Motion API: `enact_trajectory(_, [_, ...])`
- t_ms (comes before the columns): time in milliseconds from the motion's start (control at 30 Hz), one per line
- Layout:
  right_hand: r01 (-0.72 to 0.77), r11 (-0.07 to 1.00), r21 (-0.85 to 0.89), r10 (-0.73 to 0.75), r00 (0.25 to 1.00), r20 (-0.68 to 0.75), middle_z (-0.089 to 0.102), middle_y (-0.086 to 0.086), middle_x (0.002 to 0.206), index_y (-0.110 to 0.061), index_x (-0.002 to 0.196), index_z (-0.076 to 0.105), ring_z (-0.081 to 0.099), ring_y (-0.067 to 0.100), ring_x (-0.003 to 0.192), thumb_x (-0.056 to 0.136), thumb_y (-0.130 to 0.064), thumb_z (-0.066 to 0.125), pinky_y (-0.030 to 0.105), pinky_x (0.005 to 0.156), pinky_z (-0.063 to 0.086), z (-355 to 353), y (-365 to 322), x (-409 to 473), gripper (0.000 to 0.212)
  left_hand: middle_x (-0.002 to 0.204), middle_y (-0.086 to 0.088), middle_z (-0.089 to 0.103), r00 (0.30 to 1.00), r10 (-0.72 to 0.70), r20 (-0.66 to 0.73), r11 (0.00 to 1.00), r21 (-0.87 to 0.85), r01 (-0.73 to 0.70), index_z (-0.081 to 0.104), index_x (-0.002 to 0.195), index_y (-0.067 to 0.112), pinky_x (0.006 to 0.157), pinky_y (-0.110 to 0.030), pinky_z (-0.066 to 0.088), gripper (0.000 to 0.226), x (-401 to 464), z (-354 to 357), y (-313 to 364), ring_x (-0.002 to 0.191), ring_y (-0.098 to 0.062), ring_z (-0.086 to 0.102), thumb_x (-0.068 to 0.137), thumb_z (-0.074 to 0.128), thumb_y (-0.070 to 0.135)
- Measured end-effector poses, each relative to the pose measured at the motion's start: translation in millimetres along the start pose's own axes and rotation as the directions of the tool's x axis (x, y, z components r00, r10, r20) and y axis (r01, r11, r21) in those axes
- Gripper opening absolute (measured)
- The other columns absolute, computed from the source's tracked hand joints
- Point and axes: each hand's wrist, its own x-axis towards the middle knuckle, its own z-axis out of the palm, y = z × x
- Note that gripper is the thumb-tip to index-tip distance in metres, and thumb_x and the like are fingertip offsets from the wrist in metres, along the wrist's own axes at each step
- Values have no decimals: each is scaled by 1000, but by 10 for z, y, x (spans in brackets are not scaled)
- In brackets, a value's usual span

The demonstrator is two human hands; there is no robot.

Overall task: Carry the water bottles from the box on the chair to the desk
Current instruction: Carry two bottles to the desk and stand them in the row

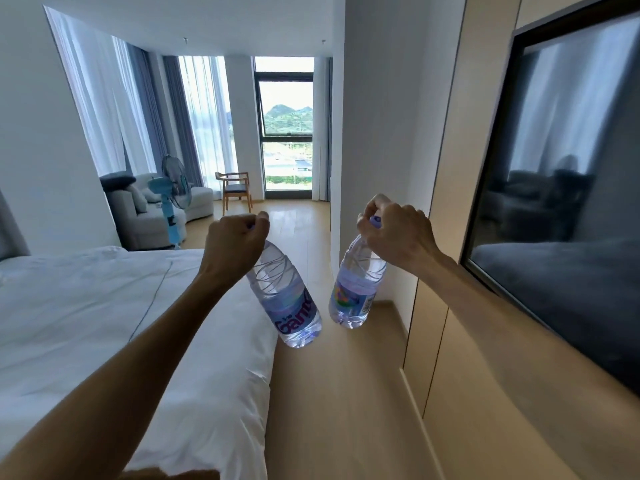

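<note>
Both of my hands hold a clear plastic water bottle by its cap, out in front of me over the floor. My left hand (235, 242) grips the top of the left water bottle (285, 296), which hangs tilted with its base toward the right. My right hand (394, 233) pinches the lilac cap of the right water bottle (356, 285), which hangs nearly upright. The two bottles' bases are close together but apart. No box or desk is in view.
A white bed (104, 323) fills the left. A wall-mounted television (561, 202) and wood panelling run along the right. A wooden floor aisle (332, 393) leads ahead to a wooden chair (235, 188), a sofa (145, 209), a blue fan (173, 199) and a window (285, 133).
</note>
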Motion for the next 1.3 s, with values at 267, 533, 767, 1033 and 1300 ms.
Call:
enact_trajectory(267, [-33,999,-24,34,999,34,50,-7,63,-17,86,51,52,15,59,95,-35,49,25,63,36,880,464,1263,20,46,5,50,998,66,9,998,-11,-66,62,59,1,53,-17,37,47,1302,748,-779,43,-12,45,99,50,23])
enact_trajectory(533, [-36,999,0,36,998,52,55,-3,66,-17,85,52,57,20,64,94,-32,50,28,66,45,1862,1159,2436,18,40,14,43,993,114,-7,993,27,-114,49,50,19,50,-17,37,50,2468,1669,-1519,36,-6,42,99,50,22])
enact_trajectory(767, [12,1000,-26,-11,998,64,58,-1,69,-16,86,54,58,21,65,92,-34,51,28,67,45,2693,1898,3687,20,50,-8,58,997,67,-32,996,68,-65,66,64,-1,59,-32,50,46,3546,2528,-2098,47,-28,55,99,50,22])
enact_trajectory(1033, [29,999,23,-30,997,67,52,-4,67,-15,88,56,55,21,65,91,-33,52,28,65,41,3565,2440,4947,19,44,-1,48,995,11,-101,993,119,1,62,60,0,49,-17,35,44,4639,3220,-2737,38,-10,38,99,50,18])
enact_trajectory(1300, [40,998,53,-44,997,67,58,-1,75,-12,95,60,57,19,67,93,-34,52,27,66,46,4757,2787,6056,24,41,6,42,990,6,-143,990,141,14,57,54,8,41,-9,33,47,5656,3876,-3779,33,-8,35,99,51,20])
